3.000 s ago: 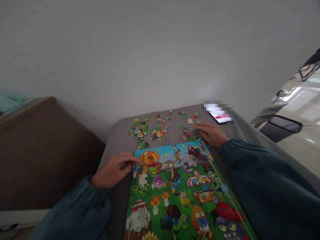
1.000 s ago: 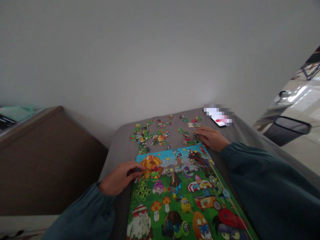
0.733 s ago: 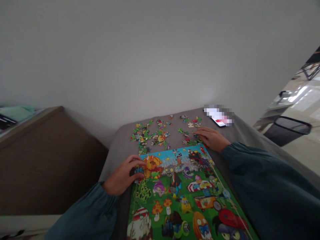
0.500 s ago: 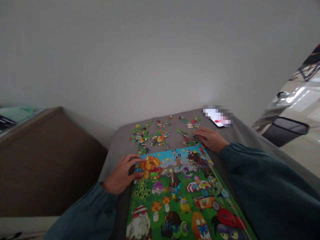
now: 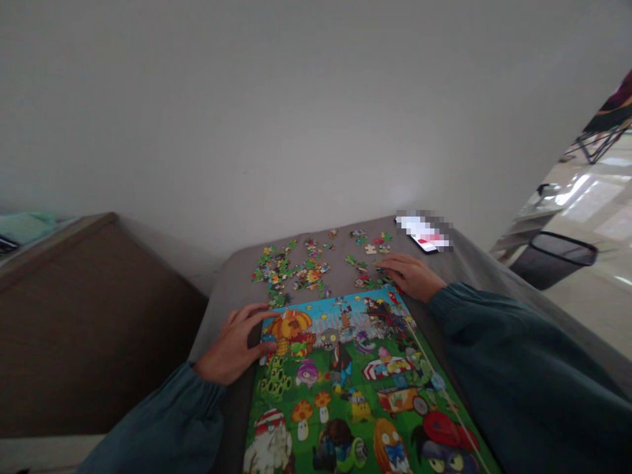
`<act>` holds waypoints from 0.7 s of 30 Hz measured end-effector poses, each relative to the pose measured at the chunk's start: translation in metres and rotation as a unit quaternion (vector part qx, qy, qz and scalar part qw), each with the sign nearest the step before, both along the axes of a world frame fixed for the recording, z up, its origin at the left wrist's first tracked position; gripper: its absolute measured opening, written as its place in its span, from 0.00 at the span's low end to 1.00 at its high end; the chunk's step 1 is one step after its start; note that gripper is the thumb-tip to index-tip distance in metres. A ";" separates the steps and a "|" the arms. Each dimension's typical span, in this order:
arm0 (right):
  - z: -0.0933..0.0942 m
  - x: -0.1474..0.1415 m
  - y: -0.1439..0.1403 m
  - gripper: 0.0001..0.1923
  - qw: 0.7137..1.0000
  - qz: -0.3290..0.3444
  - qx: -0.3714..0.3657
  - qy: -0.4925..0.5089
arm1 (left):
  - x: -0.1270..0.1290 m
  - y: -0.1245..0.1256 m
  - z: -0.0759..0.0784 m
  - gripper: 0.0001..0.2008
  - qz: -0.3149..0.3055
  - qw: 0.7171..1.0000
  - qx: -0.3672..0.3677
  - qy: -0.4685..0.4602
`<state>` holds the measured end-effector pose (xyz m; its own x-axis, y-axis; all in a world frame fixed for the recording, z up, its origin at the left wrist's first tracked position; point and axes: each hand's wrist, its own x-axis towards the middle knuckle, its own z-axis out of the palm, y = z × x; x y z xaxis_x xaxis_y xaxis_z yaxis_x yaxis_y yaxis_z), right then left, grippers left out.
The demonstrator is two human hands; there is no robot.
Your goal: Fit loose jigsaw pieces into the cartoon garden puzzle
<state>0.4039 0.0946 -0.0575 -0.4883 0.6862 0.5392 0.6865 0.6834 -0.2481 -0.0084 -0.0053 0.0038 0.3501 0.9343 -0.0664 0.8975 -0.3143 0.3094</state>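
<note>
A colourful jigsaw board (image 5: pixel 340 382) with cartoon plants and zombies lies in front of me. My left hand (image 5: pixel 234 345) rests at its upper left edge, thumb and fingers apart, the fingertips touching the picture. By the upper right corner, my right hand (image 5: pixel 412 275) lies low with its fingers stretched out over the cloth beside loose pieces; nothing held shows in it. Loose jigsaw pieces (image 5: pixel 310 275) are scattered beyond the board's top edge. One piece (image 5: pixel 370 249) lies with its plain pale side up.
A lit phone (image 5: pixel 422 232) lies on the grey cloth (image 5: pixel 232 280) at the far right corner. The wall (image 5: pixel 316 131) stands right behind. To the left is a brown wooden panel (image 5: pixel 99 316); on the floor at right stands a dark bin (image 5: pixel 548 260).
The view has shifted slightly, so everything sits a little further left. Both hands keep about the same places at the board, and the pieces look unmoved.
</note>
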 end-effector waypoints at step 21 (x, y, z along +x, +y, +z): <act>0.043 -0.062 -0.044 0.20 0.856 0.075 -0.419 0.292 | 0.002 -0.031 -0.008 0.54 -0.195 0.979 -0.049 0.036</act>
<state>0.3415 0.0505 -0.0140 -0.4199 0.9049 0.0698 0.1973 0.1661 -0.9662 -0.0068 -0.0367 -0.0039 0.6699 0.7185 -0.1873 0.7359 -0.6089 0.2963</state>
